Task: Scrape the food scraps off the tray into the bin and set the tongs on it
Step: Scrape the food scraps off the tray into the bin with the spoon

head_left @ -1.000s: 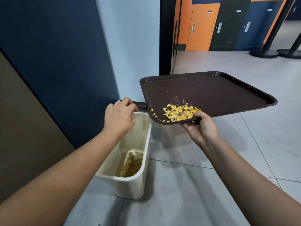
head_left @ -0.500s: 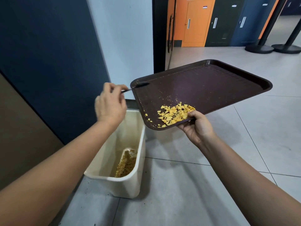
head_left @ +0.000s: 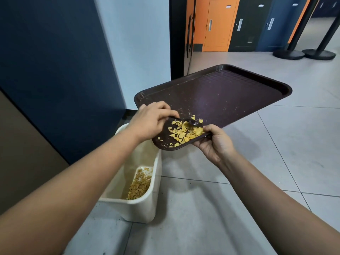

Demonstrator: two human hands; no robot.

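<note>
A dark brown tray (head_left: 230, 92) is held tilted above the floor, its near left corner over a cream plastic bin (head_left: 141, 208). My right hand (head_left: 214, 144) grips the tray's near edge from below, thumb on the rim. Yellow food scraps (head_left: 184, 134) lie heaped in that near corner. My left hand (head_left: 150, 120) grips dark tongs (head_left: 192, 122), whose tip rests among the scraps. The bin holds more yellow scraps (head_left: 140, 184) at its bottom.
A dark blue wall panel (head_left: 55, 70) and a pale wall stand behind the bin. Grey floor tiles (head_left: 276, 162) spread to the right. Orange and dark lockers (head_left: 220, 24) and black stanchion bases (head_left: 288, 54) are far back.
My left hand lifted the tongs from beside the bin and brought them down onto the scraps. The tray has tilted more steeply toward the bin.
</note>
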